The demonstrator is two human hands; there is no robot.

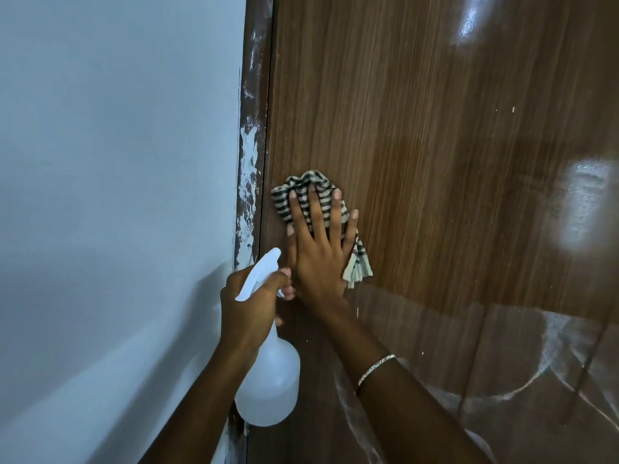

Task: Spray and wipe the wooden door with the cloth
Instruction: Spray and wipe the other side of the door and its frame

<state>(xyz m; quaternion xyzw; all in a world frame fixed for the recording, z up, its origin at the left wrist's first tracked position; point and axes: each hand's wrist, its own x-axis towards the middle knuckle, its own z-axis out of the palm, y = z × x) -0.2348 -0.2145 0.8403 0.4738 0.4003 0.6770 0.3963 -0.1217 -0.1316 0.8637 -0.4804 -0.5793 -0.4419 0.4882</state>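
Setting: close before wooden door [435, 128], brown and glossy, with fine vertical grain and pale reflections of light.
Right hand [318, 249]: laid flat on the door near its left edge, forearm reaching up from lower right.
Fingers [335, 212]: straight and spread wide, pressing the cloth against the wood.
Cloth [284, 202]: between right palm and door; soft woven fabric with dark and cream stripes, crumpled above the fingertips, one corner hanging out under the little finger.
Bracelet [375, 366]: thin and sparkling, round the right forearm.
Left hand [248, 309]: just beside the right hand, lower and to its left; fingers curled round the neck of the spray bottle, fingertips at the trigger.
Spray bottle [271, 380]: white translucent plastic, round body below the left hand, nozzle pointing upward to the door edge.
Lower door: whitish curved streaks over the shiny surface.
Door frame [249, 145]: dark brown strip left of the door, rough with white smears.
Wall [117, 162]: pale blue-grey, smooth and matte, on the left.
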